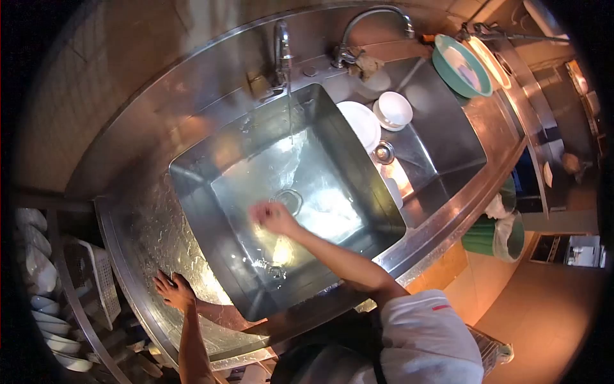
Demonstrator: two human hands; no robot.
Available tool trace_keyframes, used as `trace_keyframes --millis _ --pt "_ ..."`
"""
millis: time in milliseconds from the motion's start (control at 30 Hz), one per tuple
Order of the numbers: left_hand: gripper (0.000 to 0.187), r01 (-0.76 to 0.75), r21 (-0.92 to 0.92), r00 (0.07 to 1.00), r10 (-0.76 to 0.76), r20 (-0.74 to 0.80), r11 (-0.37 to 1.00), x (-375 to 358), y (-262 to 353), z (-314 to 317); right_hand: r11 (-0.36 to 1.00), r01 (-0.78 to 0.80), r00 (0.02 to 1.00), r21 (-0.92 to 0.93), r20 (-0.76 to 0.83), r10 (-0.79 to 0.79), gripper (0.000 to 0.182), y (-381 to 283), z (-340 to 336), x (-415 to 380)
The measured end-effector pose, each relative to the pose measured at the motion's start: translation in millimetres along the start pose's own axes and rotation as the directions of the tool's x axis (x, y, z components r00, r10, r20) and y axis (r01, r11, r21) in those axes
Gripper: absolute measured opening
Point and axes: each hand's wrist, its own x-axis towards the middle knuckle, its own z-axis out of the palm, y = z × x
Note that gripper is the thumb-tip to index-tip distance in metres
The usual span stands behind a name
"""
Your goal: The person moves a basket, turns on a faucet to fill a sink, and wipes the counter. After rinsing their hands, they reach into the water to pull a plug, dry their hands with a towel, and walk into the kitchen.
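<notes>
My left hand (174, 291) rests on the wet steel drainboard (169, 240), fingers spread and holding nothing visible. Over the left sink basin (249, 137) my right hand (275, 217) is reaching in, near the round drain (289, 202). Motion smears its fingers, so I cannot tell whether they grip anything. A thin stream of water runs from the left faucet (283, 54) into this basin, and its wet floor shines with bright reflections.
The right basin (448, 144) holds white bowls (394, 109) and a white plate (359, 125). A second faucet (377, 13) stands behind it. A green tub (451, 80) sits at the right rear. Stacked bowls (54, 326) fill a left rack; a green bin (483, 237) stands right.
</notes>
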Motion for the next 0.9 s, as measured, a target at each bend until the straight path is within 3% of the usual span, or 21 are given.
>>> trace_keyframes --millis 33,67,100,133,167,200,233,267,333,433,467,500,567,600,633,667,700,733,767,833,900 --pt "0.063 0.003 0.003 1.000 -0.003 -0.006 1.000 0 -2 2 0.996 -0.092 0.993 -0.012 -0.077 0.091 0.014 -18 -11 32" --pt "0.062 0.013 0.017 0.999 -0.012 -0.030 1.000 1 -4 6 0.956 -0.101 0.959 0.277 -0.227 0.167 0.017 -16 -13 69" --pt "0.062 0.011 0.017 0.999 -0.010 -0.044 1.000 2 -4 9 0.926 0.011 0.957 0.379 -0.274 0.101 0.019 -28 -25 105" --pt "0.062 0.007 0.031 0.999 -0.006 -0.045 0.999 1 -4 8 0.876 0.090 0.981 0.474 -0.195 0.004 0.019 6 -44 161" --pt "0.061 0.007 0.047 0.999 -0.004 -0.048 0.999 0 -5 8 0.466 0.131 0.925 0.875 -0.277 0.260 0.020 -4 -51 203" --pt "0.061 0.003 0.032 0.997 -0.001 -0.072 0.999 0 -6 9 0.415 0.096 0.919 0.905 -0.240 0.312 0.019 -24 -68 221" --pt "0.061 -0.010 0.020 0.996 0.012 -0.085 1.000 1 -9 12 0.131 0.166 0.913 0.977 -0.202 0.353 0.016 -23 -82 251" --pt "0.062 -0.013 0.009 0.997 0.014 -0.076 1.000 1 -8 10 0.058 0.249 0.962 0.967 -0.254 0.104 0.014 -33 -97 246" --pt "0.062 0.001 -0.004 0.998 -0.002 -0.066 1.000 1 -4 6 0.065 0.246 0.948 0.967 -0.254 0.194 0.015 -45 -133 279" --pt "0.062 0.022 -0.024 1.000 -0.023 -0.021 0.999 -4 -1 -2 0.019 0.296 0.928 0.955 -0.292 0.233 0.016 -90 -116 238" --pt "0.061 0.029 -0.031 0.999 -0.030 -0.013 0.999 -4 3 -5 0.169 0.282 0.945 0.944 -0.304 0.124 0.016 -77 -105 229" --pt "0.060 0.033 -0.039 0.999 -0.033 -0.009 0.999 -2 8 -8 0.312 0.283 0.954 0.907 -0.301 0.009 0.017 -60 -95 219" --pt "0.059 0.072 -0.011 0.997 -0.072 0.014 0.997 0 11 -10 0.607 0.112 0.963 0.787 -0.237 0.129 0.019 -45 -67 182" --pt "0.058 0.065 -0.005 0.998 -0.065 0.016 0.998 -1 9 -9 0.770 -0.034 0.978 0.638 -0.139 0.158 0.022 -19 -66 163" --pt "0.058 0.055 0.001 0.998 -0.055 0.018 0.998 -1 8 -8 0.884 -0.197 0.925 0.423 -0.218 0.311 0.024 -13 -59 135" --pt "0.058 0.055 0.001 0.998 -0.055 0.010 0.998 -1 8 -7 0.977 -0.150 0.914 0.152 -0.355 0.196 0.025 2 -49 108" --pt "0.058 0.057 -0.002 0.998 -0.057 0.010 0.998 -1 9 -9 0.985 -0.104 0.921 -0.139 -0.387 0.042 0.025 47 -49 94" --pt "0.058 0.069 -0.004 0.998 -0.069 0.016 0.998 -2 10 -11 0.920 -0.154 0.939 -0.360 -0.342 0.024 0.025 46 -48 63" --pt "0.058 0.076 -0.007 0.997 -0.076 0.022 0.997 -2 12 -12 0.875 -0.209 0.928 -0.436 -0.370 0.037 0.022 57 -42 38" --pt "0.058 0.071 -0.002 0.997 -0.071 0.032 0.997 -2 14 -14 0.810 -0.189 0.969 -0.556 -0.238 0.062 0.023 27 -31 -25" --pt "0.058 0.059 0.008 0.997 -0.059 0.039 0.998 -3 16 -18 0.698 -0.228 0.972 -0.678 -0.120 0.201 0.025 13 -21 -73"
